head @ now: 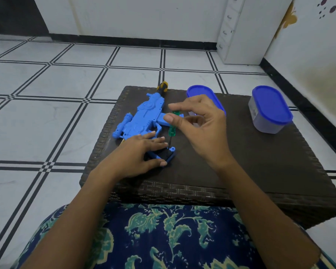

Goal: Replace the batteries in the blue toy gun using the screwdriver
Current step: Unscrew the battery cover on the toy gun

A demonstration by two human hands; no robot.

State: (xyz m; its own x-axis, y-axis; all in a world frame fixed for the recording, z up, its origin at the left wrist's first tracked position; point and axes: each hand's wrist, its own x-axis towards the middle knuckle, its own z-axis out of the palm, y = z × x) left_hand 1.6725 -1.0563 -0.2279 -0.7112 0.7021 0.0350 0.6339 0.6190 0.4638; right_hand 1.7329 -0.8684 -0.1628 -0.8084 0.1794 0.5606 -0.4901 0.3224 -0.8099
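The blue toy gun (144, 117) lies on its side on the dark woven table (241, 162), muzzle toward the far edge. My right hand (200, 125) pinches the top of a green-handled screwdriver (172, 129) standing upright, its thin shaft reaching down to the gun's grip end (171, 154). My left hand (138, 152) lies flat over the grip, fingers straight, pressing it down. Part of the grip is hidden under that hand.
A second screwdriver with a yellow and black handle (163, 86) lies at the table's far edge behind the gun. Two blue-lidded containers stand on the table, one (204, 96) behind my right hand, one (271, 109) at the far right. Tiled floor surrounds the table.
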